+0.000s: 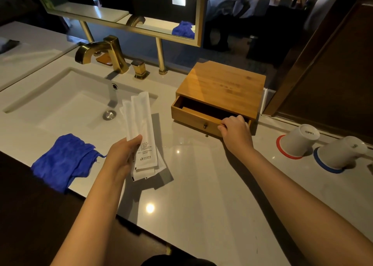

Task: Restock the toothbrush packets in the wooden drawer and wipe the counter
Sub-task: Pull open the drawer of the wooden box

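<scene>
The counter [201, 185] is a glossy pale stone slab with a dark front edge, reflecting ceiling lights. A crumpled blue cloth [64, 160] lies on its near left edge, beside the sink. The left hand [123, 156] grips several flat white toothbrush packets [141, 128], fanned out above the counter. The right hand [234, 130] is closed over the front of the partly open drawer [195, 117] of a square wooden box [222, 86]. Two upturned white cups [300, 138] stand at right. Behind lie a rectangular white sink [60, 100], an angular brass faucet [109, 51] and a brass-framed mirror [198, 13].
</scene>
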### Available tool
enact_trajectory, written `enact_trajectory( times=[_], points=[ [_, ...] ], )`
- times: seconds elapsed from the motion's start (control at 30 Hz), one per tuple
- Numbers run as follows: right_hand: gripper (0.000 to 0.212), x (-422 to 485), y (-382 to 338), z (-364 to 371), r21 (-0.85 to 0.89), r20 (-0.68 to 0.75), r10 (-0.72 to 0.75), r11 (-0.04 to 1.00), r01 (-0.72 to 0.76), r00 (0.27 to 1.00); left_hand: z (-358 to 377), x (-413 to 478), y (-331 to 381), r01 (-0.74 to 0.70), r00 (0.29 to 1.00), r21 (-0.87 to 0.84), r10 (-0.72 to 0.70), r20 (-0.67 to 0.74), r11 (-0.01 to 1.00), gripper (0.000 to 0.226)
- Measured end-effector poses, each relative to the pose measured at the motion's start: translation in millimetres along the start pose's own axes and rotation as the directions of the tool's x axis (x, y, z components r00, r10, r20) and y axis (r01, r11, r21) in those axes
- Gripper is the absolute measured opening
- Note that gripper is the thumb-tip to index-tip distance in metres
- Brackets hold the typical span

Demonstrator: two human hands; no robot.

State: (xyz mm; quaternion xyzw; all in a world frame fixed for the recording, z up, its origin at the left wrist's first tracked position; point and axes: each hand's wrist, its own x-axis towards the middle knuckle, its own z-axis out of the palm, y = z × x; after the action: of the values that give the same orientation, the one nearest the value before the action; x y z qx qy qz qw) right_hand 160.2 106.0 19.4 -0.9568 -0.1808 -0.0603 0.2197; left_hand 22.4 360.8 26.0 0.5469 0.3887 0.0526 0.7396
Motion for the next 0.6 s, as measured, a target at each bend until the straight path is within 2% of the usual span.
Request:
enact_trajectory(
  times=[0.33,0.47,0.6],
  points=[
    [0.013,-23,-5,2,0.012,-0.093,-0.125,0.992,0.126,0.988,-11,3,-7,0.036,0.999,-0.013,-0.037,-0.027,0.999,0.007],
    [0.009,-45,-12,2,0.023,-0.096,-0.216,0.976,0.219,0.972,-14,3,-10,0.036,0.999,-0.042,-0.037,-0.038,0.998,0.006],
    [0.008,-58,-13,3,0.037,-0.085,-0.220,0.974,0.224,0.972,-18,4,-12,0.046,0.998,-0.054,-0.048,-0.032,0.997,0.009]
  ],
)
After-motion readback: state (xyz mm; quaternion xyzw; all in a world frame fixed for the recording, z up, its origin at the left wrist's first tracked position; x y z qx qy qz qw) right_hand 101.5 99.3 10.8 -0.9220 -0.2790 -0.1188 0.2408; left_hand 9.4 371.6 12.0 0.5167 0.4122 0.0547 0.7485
